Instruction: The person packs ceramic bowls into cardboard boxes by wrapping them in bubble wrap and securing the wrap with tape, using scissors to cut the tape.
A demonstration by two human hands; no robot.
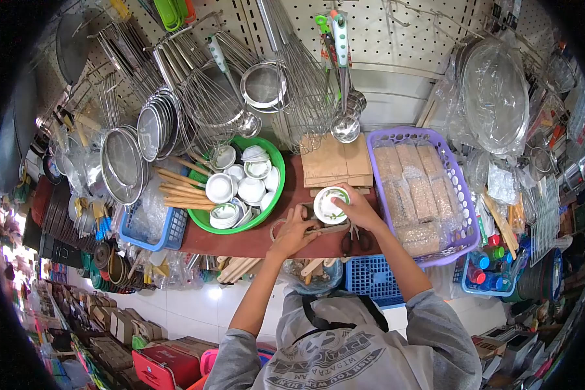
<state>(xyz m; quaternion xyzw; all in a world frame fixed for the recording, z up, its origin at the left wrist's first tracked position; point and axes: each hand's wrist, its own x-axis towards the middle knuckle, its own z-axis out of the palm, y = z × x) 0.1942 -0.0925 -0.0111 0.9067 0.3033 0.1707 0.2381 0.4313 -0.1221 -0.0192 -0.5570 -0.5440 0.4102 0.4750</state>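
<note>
At frame centre, a small white green-patterned ceramic bowl [330, 206] is pinched at its rim by the right hand [361, 209]; it is judged light, slippery, fragile. The grip of the left hand [296, 235] cannot be told.

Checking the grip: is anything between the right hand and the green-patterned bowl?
Nothing visible. The right hand grips the bowl at its right rim, with no gap between them. The left hand lies just beside the bowl, to its lower left.
</note>
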